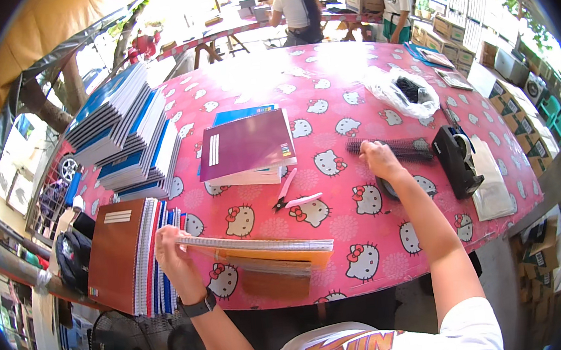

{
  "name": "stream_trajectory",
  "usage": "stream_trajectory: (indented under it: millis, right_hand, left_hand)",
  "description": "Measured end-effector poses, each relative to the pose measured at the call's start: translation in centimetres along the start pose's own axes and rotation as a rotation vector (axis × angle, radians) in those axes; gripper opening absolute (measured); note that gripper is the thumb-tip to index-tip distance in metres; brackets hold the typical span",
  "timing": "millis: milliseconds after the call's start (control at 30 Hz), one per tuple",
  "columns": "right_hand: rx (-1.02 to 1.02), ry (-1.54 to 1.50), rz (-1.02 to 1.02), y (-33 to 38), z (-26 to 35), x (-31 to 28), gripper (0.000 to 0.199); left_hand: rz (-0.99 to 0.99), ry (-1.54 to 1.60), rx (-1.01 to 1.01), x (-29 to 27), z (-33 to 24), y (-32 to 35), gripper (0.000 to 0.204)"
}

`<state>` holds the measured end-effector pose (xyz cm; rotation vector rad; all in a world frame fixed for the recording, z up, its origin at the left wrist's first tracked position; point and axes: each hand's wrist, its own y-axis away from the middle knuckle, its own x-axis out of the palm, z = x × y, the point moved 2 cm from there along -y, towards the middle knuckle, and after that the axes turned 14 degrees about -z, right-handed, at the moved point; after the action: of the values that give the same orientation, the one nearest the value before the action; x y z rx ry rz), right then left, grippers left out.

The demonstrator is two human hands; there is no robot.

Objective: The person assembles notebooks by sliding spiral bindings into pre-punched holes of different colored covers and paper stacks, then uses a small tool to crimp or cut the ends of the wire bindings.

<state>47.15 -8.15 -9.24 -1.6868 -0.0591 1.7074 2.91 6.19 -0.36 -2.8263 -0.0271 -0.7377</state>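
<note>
My left hand [175, 254], with a dark watch on its wrist, grips the left end of an unbound notebook [260, 242]. The notebook stands on edge near the table's front, its punched holes upward and an orange cover showing. My right hand [382, 159] reaches forward, its fingers closed on the left end of black spiral binding coils [401, 148] lying in a bundle. Pink-handled pliers [287, 193] lie spread on the table between my hands. Behind them, a purple-covered notebook [248, 144] tops a small stack.
Tall blue-covered notebook stacks [123, 135] stand at left, with brown-covered spiral notebooks [119, 249] nearer me. At right are a black tape dispenser [454, 163] and a plastic bag [414, 100] holding dark items. Two people [296, 10] are beyond the pink table [357, 208].
</note>
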Motion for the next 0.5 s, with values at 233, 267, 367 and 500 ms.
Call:
stream_trajectory:
  millis: [233, 267, 367, 500]
  right_hand:
    - [-0.094, -0.231, -0.448, -1.7, 4.8, -12.2, 0.022]
    - [-0.121, -0.311, -0.502, -1.6, 6.0, -13.7, 0.024]
    - [-0.041, -0.565, -0.188, 1.7, 10.5, -17.7, 0.019]
    - [-0.132, -0.803, -0.053, 6.4, 14.2, -19.7, 0.021]
  left_hand:
    - [-0.209, -0.465, 0.5, 1.1, -1.8, 2.2, 0.048]
    - [-0.106, -0.614, 0.693, 2.2, -2.4, 4.2, 0.06]
    - [0.419, -0.969, 0.912, 6.6, -2.9, 10.8, 0.091]
    - [0.609, -1.02, 0.848, 8.2, -0.6, 13.1, 0.065]
